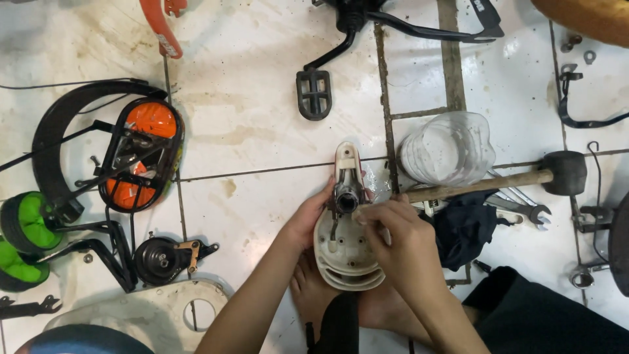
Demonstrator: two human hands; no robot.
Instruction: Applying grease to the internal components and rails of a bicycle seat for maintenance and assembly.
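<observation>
while cream plastic housing (pixel 342 252) was propped upright on floor against bare feet (pixel 314 288), slip was judged likely: only left hand (pixel 308 219) was curled around its side. right hand (pixel 400 239) was pinched shut at dark metal fitting (pixel 346 198) near housing's top; small part could be dropped there. housing was seen scuffed, ribbed at base, holed. mallet (pixel 511 178) and wrenches (pixel 524 206) were laid near.
</observation>
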